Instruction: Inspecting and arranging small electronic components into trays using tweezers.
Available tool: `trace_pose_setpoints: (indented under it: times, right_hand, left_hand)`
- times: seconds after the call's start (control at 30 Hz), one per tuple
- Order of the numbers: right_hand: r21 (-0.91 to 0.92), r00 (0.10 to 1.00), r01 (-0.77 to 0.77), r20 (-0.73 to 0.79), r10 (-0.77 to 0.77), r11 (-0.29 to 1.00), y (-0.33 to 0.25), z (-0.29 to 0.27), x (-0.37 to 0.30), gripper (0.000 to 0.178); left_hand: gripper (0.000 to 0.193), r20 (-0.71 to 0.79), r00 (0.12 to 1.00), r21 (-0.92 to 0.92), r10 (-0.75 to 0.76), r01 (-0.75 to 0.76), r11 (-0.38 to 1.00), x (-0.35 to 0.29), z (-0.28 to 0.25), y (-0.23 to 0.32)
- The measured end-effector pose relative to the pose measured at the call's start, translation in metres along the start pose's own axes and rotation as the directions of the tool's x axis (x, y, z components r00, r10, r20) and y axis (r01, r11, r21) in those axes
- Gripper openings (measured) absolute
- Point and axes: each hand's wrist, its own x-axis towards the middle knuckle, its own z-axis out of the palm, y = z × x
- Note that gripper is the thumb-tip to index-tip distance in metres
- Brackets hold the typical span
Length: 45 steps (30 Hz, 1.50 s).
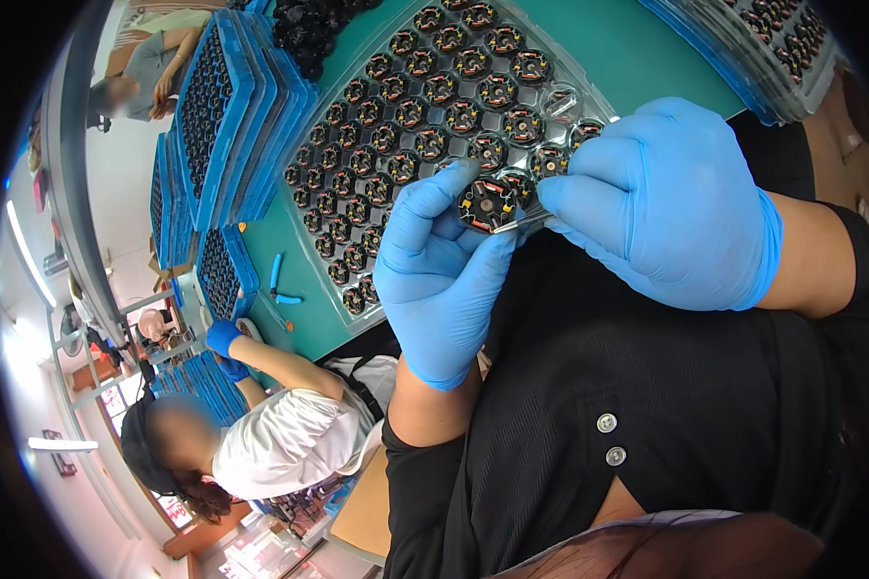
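Green tabletop [594, 43] bears a tray [562, 102] of round parts [463, 117]; left grip [439, 280] pinches 1 part [487, 206], right grip [666, 203] perhaps a tool [519, 225].

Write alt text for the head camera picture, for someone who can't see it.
A blue-gloved left hand holds a round black part, with the right hand, also gloved, curled beside it. A clear tray of similar parts lies on a green table; stacked blue trays and a co-worker appear at left.
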Motion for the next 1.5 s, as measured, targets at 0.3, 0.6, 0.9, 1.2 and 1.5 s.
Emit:
trace_pose_setpoints:
  times: [0.3, 0.6, 0.9, 1.2, 1.5]
  right_hand:
    - [-0.009, 1.0, 0.007, 0.014, -0.007, 1.0, -0.0001, -0.0003, -0.0012, 0.026]
    - [-0.014, 0.999, 0.039, 0.013, -0.039, 0.999, 0.0006, -0.0014, -0.0021, 0.029]
    - [-0.004, 1.0, 0.014, 0.001, -0.014, 1.0, 0.0008, -0.0006, -0.0027, 0.027]
    - [0.049, 0.995, -0.021, 0.1, 0.016, 0.999, 0.0031, 0.0006, -0.0007, 0.026]
    - [0.01, 0.999, 0.004, 0.044, -0.004, 1.0, 0.0035, -0.001, -0.0026, 0.026]
  left_hand:
    - [0.051, -0.001, 1.0, 0.028, -0.013, 0.014, 1.0, -0.0005, 0.0022, 0.0008]
    - [0.051, 0.003, 1.0, 0.033, 0.004, -0.004, 0.999, -0.0003, 0.0015, 0.0006]
    - [0.052, -0.009, 1.0, 0.074, -0.023, 0.023, 0.997, -0.0011, 0.0042, 0.0017]
    - [0.052, -0.01, 1.0, 0.163, -0.013, 0.014, 0.986, -0.0013, 0.0042, 0.0007]
    - [0.051, 0.003, 1.0, 0.088, -0.021, 0.021, 0.996, -0.001, 0.0047, 0.0007]
